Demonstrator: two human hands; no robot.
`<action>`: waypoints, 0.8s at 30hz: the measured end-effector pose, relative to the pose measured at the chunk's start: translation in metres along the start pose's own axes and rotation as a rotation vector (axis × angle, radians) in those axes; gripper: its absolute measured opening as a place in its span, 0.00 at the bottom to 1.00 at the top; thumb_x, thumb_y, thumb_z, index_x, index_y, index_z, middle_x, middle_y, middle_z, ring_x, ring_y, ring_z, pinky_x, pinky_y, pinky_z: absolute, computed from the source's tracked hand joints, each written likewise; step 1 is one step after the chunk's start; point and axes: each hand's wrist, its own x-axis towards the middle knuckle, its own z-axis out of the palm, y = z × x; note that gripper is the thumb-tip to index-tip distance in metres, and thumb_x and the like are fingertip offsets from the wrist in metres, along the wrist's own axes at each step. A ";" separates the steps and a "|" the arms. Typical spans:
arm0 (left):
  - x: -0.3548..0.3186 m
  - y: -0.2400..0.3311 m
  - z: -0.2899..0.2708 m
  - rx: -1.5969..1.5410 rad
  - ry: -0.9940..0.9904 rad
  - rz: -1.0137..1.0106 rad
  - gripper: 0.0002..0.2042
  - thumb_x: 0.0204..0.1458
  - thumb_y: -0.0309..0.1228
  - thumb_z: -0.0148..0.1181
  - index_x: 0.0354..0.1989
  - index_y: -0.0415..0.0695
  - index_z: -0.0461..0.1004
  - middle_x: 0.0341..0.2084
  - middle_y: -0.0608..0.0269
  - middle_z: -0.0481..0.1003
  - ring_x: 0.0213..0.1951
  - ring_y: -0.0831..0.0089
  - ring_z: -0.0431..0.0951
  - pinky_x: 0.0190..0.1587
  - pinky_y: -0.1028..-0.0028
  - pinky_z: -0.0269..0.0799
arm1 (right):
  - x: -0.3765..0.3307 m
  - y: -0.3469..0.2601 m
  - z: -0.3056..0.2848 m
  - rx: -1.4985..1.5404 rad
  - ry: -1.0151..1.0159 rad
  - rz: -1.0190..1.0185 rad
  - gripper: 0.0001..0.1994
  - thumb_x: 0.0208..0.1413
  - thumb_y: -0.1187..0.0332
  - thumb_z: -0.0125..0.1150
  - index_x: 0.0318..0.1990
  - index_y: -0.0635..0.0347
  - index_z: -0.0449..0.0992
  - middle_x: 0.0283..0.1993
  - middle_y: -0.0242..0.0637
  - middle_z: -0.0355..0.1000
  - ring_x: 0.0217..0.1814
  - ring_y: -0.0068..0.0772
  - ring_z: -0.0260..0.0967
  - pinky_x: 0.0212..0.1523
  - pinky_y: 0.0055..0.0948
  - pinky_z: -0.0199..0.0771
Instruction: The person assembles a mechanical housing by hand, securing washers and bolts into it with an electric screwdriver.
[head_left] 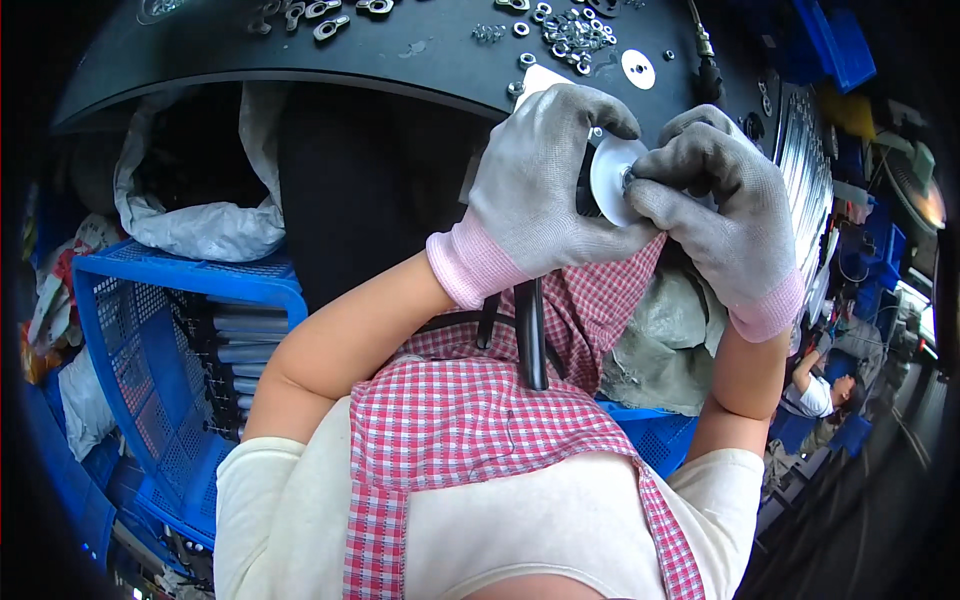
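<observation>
My left hand (540, 170), in a grey-coated glove with a pink cuff, grips a white round disc (608, 178) by its edge between thumb and fingers. The disc is tilted, held in front of the table's near edge. My right hand (730, 190), gloved the same way, pinches a small dark metal piece at the disc's centre; the fingers cover most of it, so its kind cannot be told. On the black table (420, 50) beyond lie another white disc (638, 69) with a centre hole and a pile of small metal nuts (575, 40).
Several metal brackets (330, 27) lie on the table's far left, small springs (488, 33) near the nuts. Long metal rods (805, 150) stand at the right. Left below are a blue crate (190, 262) with grey tubes and a white sack (215, 232). Another person (812, 393) is far right.
</observation>
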 end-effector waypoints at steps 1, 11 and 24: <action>0.000 -0.001 0.000 -0.003 0.008 0.013 0.33 0.26 0.37 0.75 0.44 0.43 0.65 0.38 0.60 0.70 0.41 0.66 0.73 0.46 0.70 0.70 | 0.000 0.001 -0.002 -0.050 -0.008 -0.051 0.08 0.41 0.76 0.64 0.31 0.67 0.76 0.35 0.34 0.67 0.39 0.24 0.66 0.41 0.23 0.67; -0.012 -0.010 -0.018 0.042 -0.163 0.117 0.42 0.25 0.37 0.74 0.54 0.46 0.62 0.44 0.58 0.71 0.47 0.56 0.72 0.53 0.60 0.66 | 0.002 0.018 0.000 -0.368 0.283 -0.464 0.13 0.45 0.66 0.64 0.40 0.57 0.77 0.47 0.44 0.71 0.47 0.47 0.70 0.46 0.36 0.70; -0.019 -0.030 -0.006 -0.035 -0.076 0.186 0.43 0.29 0.26 0.73 0.58 0.43 0.56 0.44 0.52 0.71 0.45 0.59 0.75 0.48 0.65 0.71 | 0.001 0.024 0.002 -0.389 0.281 -0.626 0.22 0.51 0.51 0.56 0.43 0.62 0.76 0.50 0.47 0.70 0.55 0.51 0.66 0.55 0.44 0.63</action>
